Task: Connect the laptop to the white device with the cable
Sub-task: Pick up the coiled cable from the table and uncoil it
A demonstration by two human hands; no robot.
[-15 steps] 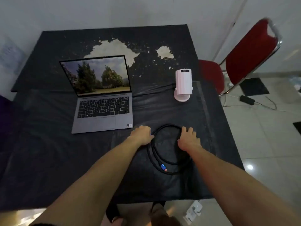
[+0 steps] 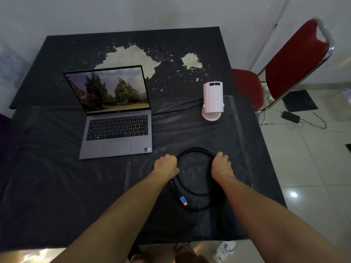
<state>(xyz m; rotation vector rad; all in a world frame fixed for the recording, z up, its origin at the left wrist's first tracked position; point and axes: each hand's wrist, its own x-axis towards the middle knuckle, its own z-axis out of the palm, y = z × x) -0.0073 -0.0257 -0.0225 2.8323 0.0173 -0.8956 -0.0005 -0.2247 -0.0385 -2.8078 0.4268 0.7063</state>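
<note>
A grey laptop (image 2: 115, 130) stands open on the left of the black table, its screen showing trees. The white device (image 2: 212, 99) stands upright on a round base at the right, with a dark lead running off its left side. A black cable (image 2: 193, 192) lies coiled in a loop near the front edge, its blue and orange plug (image 2: 183, 200) at the loop's near side. My left hand (image 2: 165, 164) curls over the loop's left side. My right hand (image 2: 221, 165) curls over its right side. Both hands grip the cable against the table.
The black table cover (image 2: 57, 186) is worn white in patches at the back. A red chair (image 2: 292, 63) stands off the table's right corner. A power brick and wires (image 2: 290, 117) lie on the tiled floor at the right. A white power strip (image 2: 225, 248) lies below the front edge.
Both hands have closed a little more around the two sides of the coil. The cable, laptop and white device have stayed where they were.
</note>
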